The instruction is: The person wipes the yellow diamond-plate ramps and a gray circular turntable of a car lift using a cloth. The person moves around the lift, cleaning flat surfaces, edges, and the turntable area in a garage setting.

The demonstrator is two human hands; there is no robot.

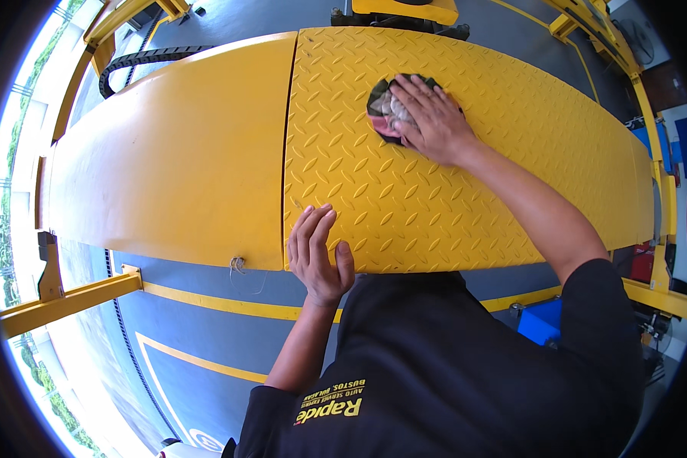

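My right hand lies over a crumpled multicoloured rag, pressing it against a yellow diamond-plate metal ramp. Dark green, grey and pink patches show on the cloth beyond my fingers. My left hand is raised at the near edge of the ramp, close to the seam with the smooth yellow panel. Its fingers are stretched out, the thumb stands apart, and nothing is in it.
Yellow posts and beams flank both sides. A black cable chain curves behind the smooth panel. A small tuft of wire or string hangs from its near edge. A blue object stands on the grey floor at right.
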